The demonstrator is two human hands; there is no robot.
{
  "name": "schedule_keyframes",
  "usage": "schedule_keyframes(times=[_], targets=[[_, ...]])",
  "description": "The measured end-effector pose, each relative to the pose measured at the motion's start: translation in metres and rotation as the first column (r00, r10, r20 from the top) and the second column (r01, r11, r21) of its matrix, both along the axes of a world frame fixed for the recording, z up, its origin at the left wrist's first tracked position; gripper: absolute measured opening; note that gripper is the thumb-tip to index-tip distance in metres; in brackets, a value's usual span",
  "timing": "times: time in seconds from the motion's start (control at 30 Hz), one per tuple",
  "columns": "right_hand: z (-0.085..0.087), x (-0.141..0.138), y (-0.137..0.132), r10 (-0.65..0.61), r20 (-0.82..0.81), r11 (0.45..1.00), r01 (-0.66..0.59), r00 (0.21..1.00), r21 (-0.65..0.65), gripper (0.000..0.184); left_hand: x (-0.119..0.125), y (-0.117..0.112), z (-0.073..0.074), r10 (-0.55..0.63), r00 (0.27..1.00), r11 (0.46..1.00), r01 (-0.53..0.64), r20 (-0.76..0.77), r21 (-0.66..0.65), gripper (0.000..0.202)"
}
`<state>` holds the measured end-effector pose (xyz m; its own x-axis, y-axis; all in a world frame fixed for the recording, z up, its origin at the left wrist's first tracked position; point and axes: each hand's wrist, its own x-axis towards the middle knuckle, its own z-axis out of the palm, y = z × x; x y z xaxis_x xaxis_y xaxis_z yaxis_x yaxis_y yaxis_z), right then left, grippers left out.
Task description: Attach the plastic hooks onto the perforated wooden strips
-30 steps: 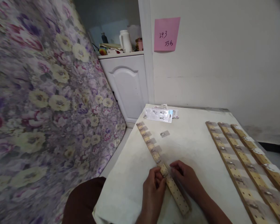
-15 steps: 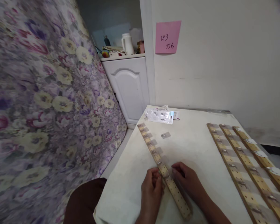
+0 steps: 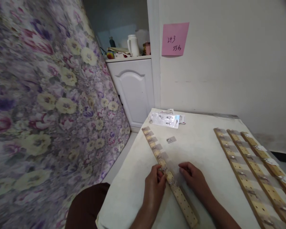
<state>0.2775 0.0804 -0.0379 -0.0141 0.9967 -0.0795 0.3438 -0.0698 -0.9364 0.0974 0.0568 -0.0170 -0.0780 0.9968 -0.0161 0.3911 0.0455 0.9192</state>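
A narrow wooden strip (image 3: 181, 198) with rows of holes lies slantwise on the table, bearing small metal clips and translucent tags along its far part. My left hand (image 3: 154, 183) is at its left edge, fingers bent and closed on the strip beside a metal clip (image 3: 164, 169); the fingertips are partly hidden. To the right of the strip, my right hand (image 3: 193, 178) rests close to the table with its thumb and forefinger slightly apart, and nothing shows between them. A loose clip with a grey tag (image 3: 171, 139) lies beyond the hands.
Clear blister packs (image 3: 165, 120) holding metal clips lie at the table's far left corner. Several similar strips (image 3: 243, 173) are lined up on the right, one with white tags (image 3: 271, 161). A floral curtain (image 3: 50, 111) hangs at the left; a pink note (image 3: 175, 39) is on the wall.
My left hand has slid a little farther up the strip, to a clip. My right hand has drawn slightly away from the strip's edge. The view has shifted slightly.
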Motion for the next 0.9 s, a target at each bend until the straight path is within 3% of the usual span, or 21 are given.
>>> schedule_keyframes(times=[0.27, 0.9], targets=[[0.0, -0.011, 0.035, 0.088, 0.046, 0.995, -0.086, 0.995, -0.041, 0.025, 0.0, -0.001, -0.003, -0.02, 0.999, 1.0, 0.021, 0.041, -0.017, 0.02], [0.003, -0.019, 0.038, 0.086, 0.118, 0.994, -0.077, 0.989, -0.075, 0.021, 0.002, 0.003, -0.001, 0.02, 1.0, 1.0, -0.02, 0.007, -0.023, 0.019]])
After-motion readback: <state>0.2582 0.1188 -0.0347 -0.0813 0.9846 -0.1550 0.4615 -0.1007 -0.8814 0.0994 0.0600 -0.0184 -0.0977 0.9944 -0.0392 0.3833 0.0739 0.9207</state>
